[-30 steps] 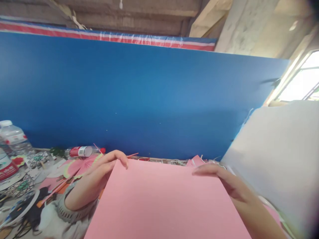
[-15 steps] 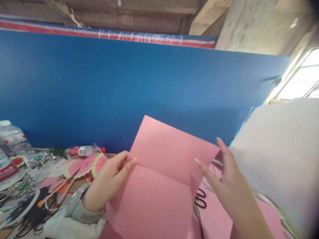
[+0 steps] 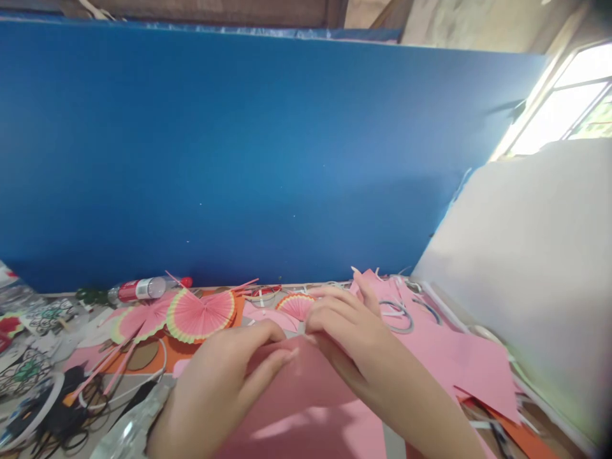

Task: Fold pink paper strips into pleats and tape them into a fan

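A sheet of pink paper (image 3: 306, 389) is in front of me, low in the view, with shadows across it. My left hand (image 3: 229, 376) pinches its upper edge between thumb and fingers, and a watch on that wrist is partly cut off. Close beside it, my right hand (image 3: 351, 331) has its fingers curled over the same edge, one finger raised; its thumb is mostly hidden. Between the two hands only a small gap shows. Just behind them lies a small pink paper fan (image 3: 296, 306) with a yellow-green rim.
Larger pleated paper fans (image 3: 201, 315) lie left, near a toppled plastic bottle (image 3: 138, 290). Black cables (image 3: 71, 408) tangle at lower left. More pink sheets (image 3: 444, 350) and a grey ring (image 3: 399, 319) lie right. A blue panel (image 3: 268, 153) rises behind; a white surface (image 3: 535, 255) slopes at right.
The pink paper has come down from its raised, tilted position. Both hands have moved closer together at its upper edge, and the right hand has gone from spread fingers to curled. The view has tilted down.
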A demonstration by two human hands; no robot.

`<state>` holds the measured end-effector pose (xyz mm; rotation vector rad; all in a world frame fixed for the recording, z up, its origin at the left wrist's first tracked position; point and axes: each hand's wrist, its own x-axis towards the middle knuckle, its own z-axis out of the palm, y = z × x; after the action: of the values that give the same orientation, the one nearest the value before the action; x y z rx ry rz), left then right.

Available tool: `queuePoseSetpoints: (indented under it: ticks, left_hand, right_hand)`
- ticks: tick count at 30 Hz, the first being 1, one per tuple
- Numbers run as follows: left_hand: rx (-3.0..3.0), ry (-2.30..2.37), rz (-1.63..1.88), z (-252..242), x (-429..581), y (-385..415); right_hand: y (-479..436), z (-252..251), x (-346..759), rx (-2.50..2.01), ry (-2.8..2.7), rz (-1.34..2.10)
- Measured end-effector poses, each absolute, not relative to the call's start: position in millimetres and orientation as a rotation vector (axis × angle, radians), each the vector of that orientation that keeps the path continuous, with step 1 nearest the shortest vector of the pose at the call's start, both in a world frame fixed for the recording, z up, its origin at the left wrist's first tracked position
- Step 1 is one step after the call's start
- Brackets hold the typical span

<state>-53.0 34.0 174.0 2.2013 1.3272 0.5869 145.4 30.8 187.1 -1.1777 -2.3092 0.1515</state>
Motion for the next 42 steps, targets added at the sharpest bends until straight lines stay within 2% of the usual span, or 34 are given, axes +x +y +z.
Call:
queuePoseSetpoints:
  ticks: [10, 42]
  left_hand:
    - [2.206, 1.164, 0.663, 176.2, -55.3, 32.2]
    - [2.061, 1.146, 0.835, 176.8, -50.9, 30.0]
  right_hand:
    - [27.7, 191.7, 150.4, -1.096, -2.337, 0.334]
    - [31.5, 182.3, 149.5, -0.934, -2.125, 0.136]
